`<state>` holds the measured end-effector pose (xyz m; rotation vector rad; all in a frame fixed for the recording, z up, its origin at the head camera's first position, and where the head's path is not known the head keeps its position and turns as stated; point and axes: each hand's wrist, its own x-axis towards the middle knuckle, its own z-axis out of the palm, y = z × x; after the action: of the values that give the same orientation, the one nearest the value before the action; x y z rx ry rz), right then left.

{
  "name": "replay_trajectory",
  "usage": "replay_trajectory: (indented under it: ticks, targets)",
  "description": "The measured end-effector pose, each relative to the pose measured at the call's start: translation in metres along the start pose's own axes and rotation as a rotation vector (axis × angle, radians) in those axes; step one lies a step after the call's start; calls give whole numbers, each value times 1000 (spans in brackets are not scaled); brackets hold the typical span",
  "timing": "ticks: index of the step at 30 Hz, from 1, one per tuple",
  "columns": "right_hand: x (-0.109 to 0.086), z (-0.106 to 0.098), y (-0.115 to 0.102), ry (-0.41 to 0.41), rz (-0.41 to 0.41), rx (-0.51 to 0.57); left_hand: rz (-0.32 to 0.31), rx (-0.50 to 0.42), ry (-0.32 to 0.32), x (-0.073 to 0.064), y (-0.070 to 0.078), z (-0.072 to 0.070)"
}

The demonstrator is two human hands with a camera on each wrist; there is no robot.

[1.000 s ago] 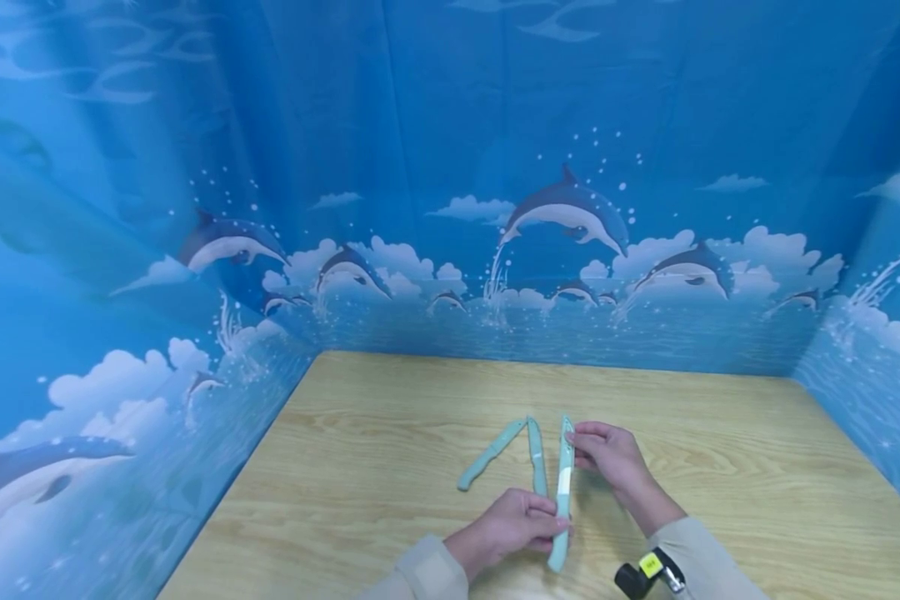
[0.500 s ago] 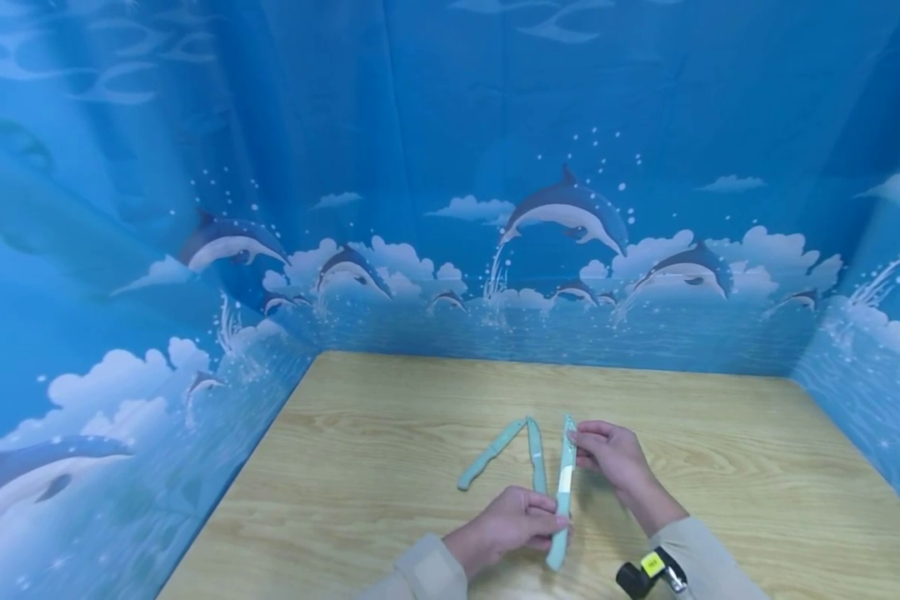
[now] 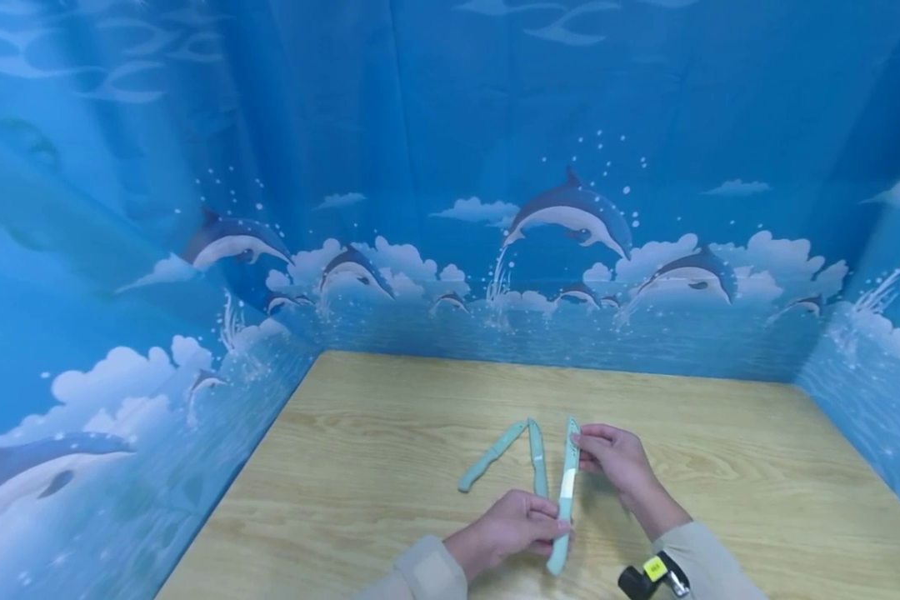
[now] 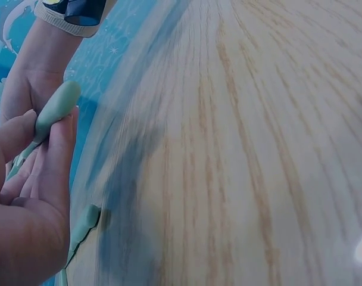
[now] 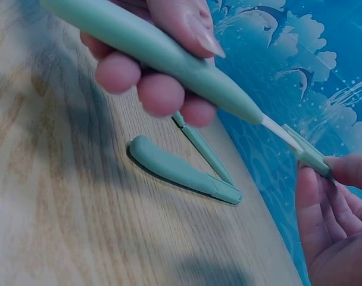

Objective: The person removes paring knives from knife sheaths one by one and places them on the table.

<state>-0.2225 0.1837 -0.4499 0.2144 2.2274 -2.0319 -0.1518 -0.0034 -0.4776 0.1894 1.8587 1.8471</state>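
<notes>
Slender mint-green knife (image 3: 566,502), pale blade (image 3: 567,483) part-bare, handle (image 5: 169,59) pinched in left grip (image 3: 512,527), sheath (image 3: 572,450) in right grip (image 3: 617,458)

A light green knife (image 3: 565,509) is held above the wooden table (image 3: 375,467), its shiny blade (image 3: 567,484) partly inside a green cover (image 3: 572,454).

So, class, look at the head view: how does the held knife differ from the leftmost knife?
The held knife is gripped, the left hand on its handle, the right hand pinching its sheath; the leftmost knife lies untouched on the table. The held knife shows a bright strip of bare blade; the leftmost knife shows none clearly. Both are pale green.
</notes>
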Motion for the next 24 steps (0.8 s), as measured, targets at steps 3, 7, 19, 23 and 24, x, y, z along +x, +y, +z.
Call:
replay_trajectory:
  ticks: [3, 7, 19, 23, 24]
  targets:
    - [1, 0, 1, 5, 2, 4, 1, 9, -1, -1, 1, 0]
    - [2, -1, 1, 8, 4, 8, 1, 16, -6, -1, 2, 0]
    - [3, -2, 1, 15, 14, 4, -4, 13, -6, -2, 1, 1]
    - [4, -3, 0, 16, 10, 10, -3, 9, -17, -2, 1, 1]
    - [4, -3, 0, 15, 8, 10, -3, 7, -22, -2, 1, 0]
